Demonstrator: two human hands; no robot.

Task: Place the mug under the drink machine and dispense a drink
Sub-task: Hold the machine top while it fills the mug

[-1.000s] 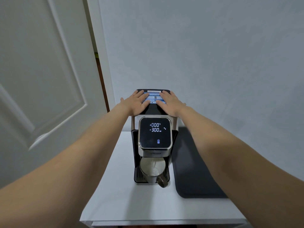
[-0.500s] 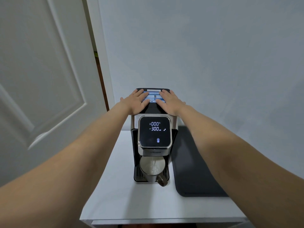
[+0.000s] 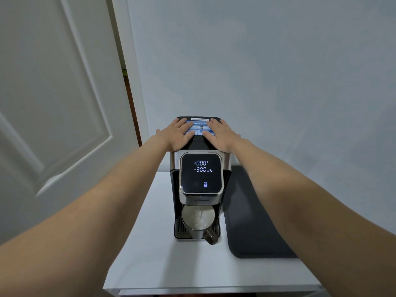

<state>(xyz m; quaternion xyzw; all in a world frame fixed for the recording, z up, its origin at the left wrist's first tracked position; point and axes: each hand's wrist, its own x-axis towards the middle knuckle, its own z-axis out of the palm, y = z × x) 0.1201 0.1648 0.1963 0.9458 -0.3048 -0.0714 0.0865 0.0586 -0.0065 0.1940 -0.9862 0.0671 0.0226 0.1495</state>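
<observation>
The drink machine (image 3: 200, 174) stands on a white table (image 3: 150, 254), its dark screen lit with "000" and "300 ml". A grey mug (image 3: 198, 222) sits on the drip tray under the spout, handle turned toward me and to the right. A thin stream of liquid falls into the mug. My left hand (image 3: 176, 135) and my right hand (image 3: 221, 135) both lie flat, palms down, on the machine's black top at the back, fingers spread over a blue label. Neither hand holds anything.
A dark mat (image 3: 250, 219) lies on the table just right of the machine. A white door (image 3: 53, 103) stands open at the left, close to the table. A plain wall rises behind the machine. The table's front edge is near the bottom of the view.
Both hands stay flat on the machine's top. The stream keeps falling into the mug, and the small symbol beside "300 ml" on the screen has changed.
</observation>
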